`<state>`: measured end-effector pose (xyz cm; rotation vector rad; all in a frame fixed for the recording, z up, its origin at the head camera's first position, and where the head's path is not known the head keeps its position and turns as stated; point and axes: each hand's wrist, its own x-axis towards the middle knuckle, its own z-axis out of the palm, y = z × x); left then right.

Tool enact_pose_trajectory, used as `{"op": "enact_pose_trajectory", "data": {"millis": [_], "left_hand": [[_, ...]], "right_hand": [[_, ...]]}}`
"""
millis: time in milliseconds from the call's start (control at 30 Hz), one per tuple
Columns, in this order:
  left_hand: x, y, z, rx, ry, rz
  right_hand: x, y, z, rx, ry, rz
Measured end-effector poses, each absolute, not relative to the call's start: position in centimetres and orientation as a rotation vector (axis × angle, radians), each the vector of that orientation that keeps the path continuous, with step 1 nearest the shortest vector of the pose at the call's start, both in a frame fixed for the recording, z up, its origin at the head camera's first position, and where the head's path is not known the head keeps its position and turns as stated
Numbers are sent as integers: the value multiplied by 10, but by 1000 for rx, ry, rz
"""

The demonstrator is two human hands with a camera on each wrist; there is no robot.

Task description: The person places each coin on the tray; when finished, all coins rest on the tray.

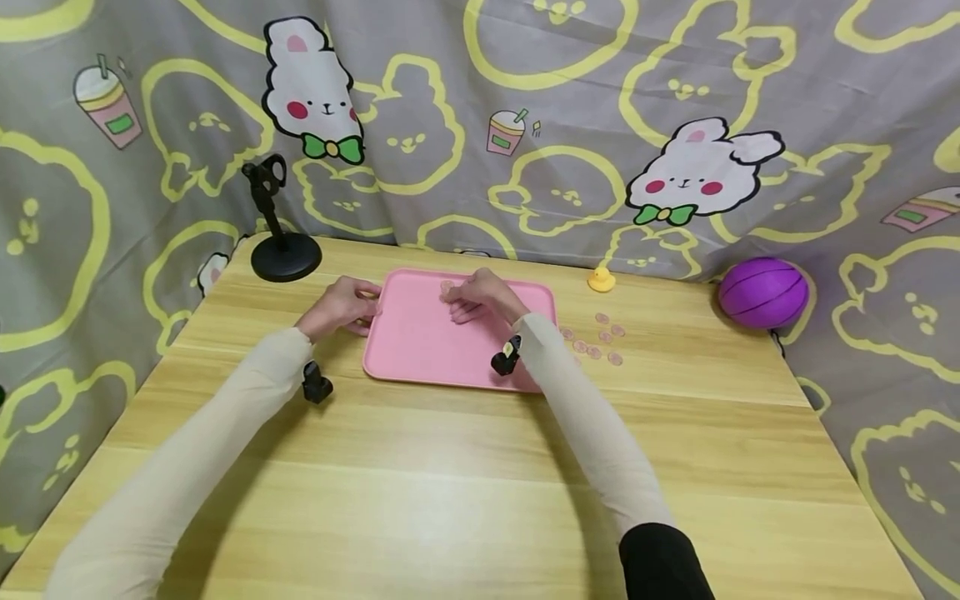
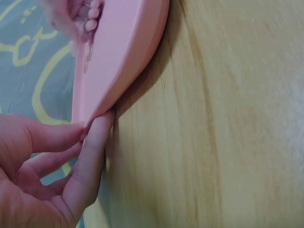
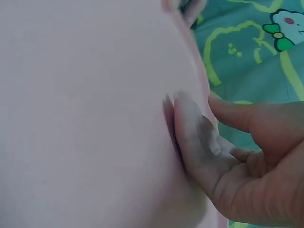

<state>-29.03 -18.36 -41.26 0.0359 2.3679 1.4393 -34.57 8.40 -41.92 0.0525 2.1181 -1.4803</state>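
Note:
A pink tray lies on the wooden table. My left hand pinches the tray's left rim between thumb and fingers, seen close up in the left wrist view. Over the tray's far part is my right hand, its fingertips against the tray floor by a small translucent disc. Thumb and index finger stand apart in the right wrist view, with nothing visible between them. Translucent discs also show on the tray below the right fingers in the left wrist view. Several similar pinkish discs lie right of the tray.
A black stand with a round base is at the table's back left. Along the back edge sits a yellow rubber duck. A purple ball rests at the back right corner. A patterned curtain hangs behind the table.

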Motion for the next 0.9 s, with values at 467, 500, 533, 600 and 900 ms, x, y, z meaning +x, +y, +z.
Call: {"op": "enact_pose_trajectory", "data": {"millis": [467,500,533,600,900], "left_hand": [[-289,-181,-412,46,2385,1413],[-290,-181,-412,44,2386,1412],[-290,-181,-412,42,2386,1413],[-291,-181,-411,40,2387,1413],[-290,-182,-412,42,2398,1397]], "right_hand": [[-327,126,-394,-147,2279,-1404],[-324,132,-393,-166,2292,-1401],[-322,138,-394,-180,2303,-1401],[-317,150,-396,-201,2315,-1409],[-303,207,-403,-209,2525,-1351]]}}
